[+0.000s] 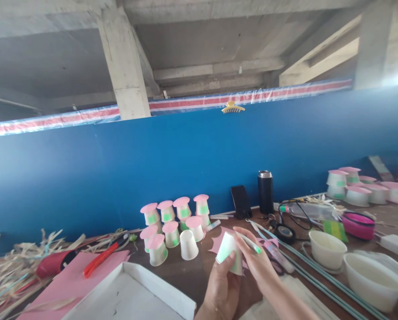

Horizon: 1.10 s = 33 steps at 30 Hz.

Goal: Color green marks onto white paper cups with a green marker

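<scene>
My left hand (220,289) grips a small white paper cup (230,255) turned upside down, with a green patch on its side. My right hand (257,262) rests against the cup's right side and pinches a thin green-tipped stick or pen (250,243) between its fingers. A pink paper cut-out (219,238) lies on the table just behind the cup. Beyond it stands a cluster of several inverted white cups with pink round tops (175,220), and one plain inverted cup (188,244).
A white tray (172,295) and pink paper sheet (68,282) lie at front left, with straw scraps (15,262) further left. White bowls (327,249) (372,280), a glue tube (279,255), a black flask (265,191), a phone (240,201) and more pink-topped cups (352,184) sit right. A blue wall backs the table.
</scene>
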Motion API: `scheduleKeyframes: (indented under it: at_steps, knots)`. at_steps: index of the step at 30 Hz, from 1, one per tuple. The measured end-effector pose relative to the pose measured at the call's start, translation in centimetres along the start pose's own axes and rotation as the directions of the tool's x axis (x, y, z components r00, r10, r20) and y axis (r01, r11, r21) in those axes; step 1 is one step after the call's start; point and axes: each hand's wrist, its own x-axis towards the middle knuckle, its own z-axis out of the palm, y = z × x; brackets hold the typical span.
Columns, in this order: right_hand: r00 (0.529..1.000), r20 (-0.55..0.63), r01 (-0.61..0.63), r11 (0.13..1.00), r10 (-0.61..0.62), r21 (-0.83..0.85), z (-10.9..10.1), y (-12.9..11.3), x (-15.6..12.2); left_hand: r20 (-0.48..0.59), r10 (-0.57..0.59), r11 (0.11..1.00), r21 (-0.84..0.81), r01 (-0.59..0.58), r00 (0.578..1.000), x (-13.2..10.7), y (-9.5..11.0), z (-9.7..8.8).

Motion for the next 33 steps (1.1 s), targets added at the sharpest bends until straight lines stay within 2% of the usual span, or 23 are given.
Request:
scheduleKeyframes:
  at_steps: [2,4,6,7,9,12,17,20,22,25,28,33]
  knots:
    - [0.999,-0.003,0.034,0.998,-0.034,-0.057,0.0,0.1,0.1,-0.007,-0.006,1.000,0.001,0.006,1.000,0.0,0.1,0.0]
    - [0.989,-0.047,0.134,0.977,-0.144,-0.166,-0.4,0.2,0.3,-0.012,-0.003,1.000,-0.002,0.003,1.000,0.0,0.3,-0.1]
    - [0.940,-0.116,0.270,0.908,-0.321,-0.321,-0.9,0.2,0.4,-0.022,0.010,1.000,-0.003,-0.010,1.000,0.1,0.4,-0.2]
    - [0.912,-0.159,0.296,0.876,-0.378,-0.381,-1.1,0.1,0.4,-0.039,0.019,1.000,-0.005,-0.019,0.999,0.2,0.4,-0.4]
    - [0.896,-0.164,0.311,0.847,-0.413,-0.432,-1.4,-0.3,0.1,-0.111,0.035,0.999,-0.016,-0.037,0.993,0.6,0.4,-0.9]
    - [0.870,-0.079,0.379,0.761,-0.487,-0.527,-1.4,-1.1,-0.8,-0.223,0.047,0.998,-0.041,-0.057,0.974,1.3,0.3,-1.6]
    - [0.763,0.206,0.602,0.558,-0.613,-0.571,-1.2,-1.2,-1.6,-0.158,0.081,0.996,-0.021,-0.085,0.984,1.4,0.4,-1.6]
    - [0.724,0.261,0.645,0.492,-0.639,-0.585,-1.2,-0.8,-1.4,-0.121,0.092,0.996,0.002,-0.092,0.988,1.1,0.6,-1.2]
    - [0.722,0.252,0.636,0.475,-0.644,-0.609,-1.2,-0.6,-1.2,-0.121,0.094,0.996,0.012,-0.093,0.988,1.1,0.6,-1.0]
    - [0.765,0.208,0.574,0.501,-0.609,-0.647,-1.1,-0.4,-1.2,-0.123,0.117,0.993,0.030,-0.115,0.985,1.0,0.6,-1.0]
    - [0.809,0.203,0.534,0.545,-0.552,-0.647,-1.0,-0.2,-1.4,-0.041,0.137,0.989,0.057,-0.134,0.990,0.8,0.6,-1.0]
    - [0.809,0.206,0.541,0.558,-0.551,-0.629,-0.9,-0.2,-1.6,0.044,0.144,0.985,0.092,-0.148,0.989,0.5,0.7,-0.8]
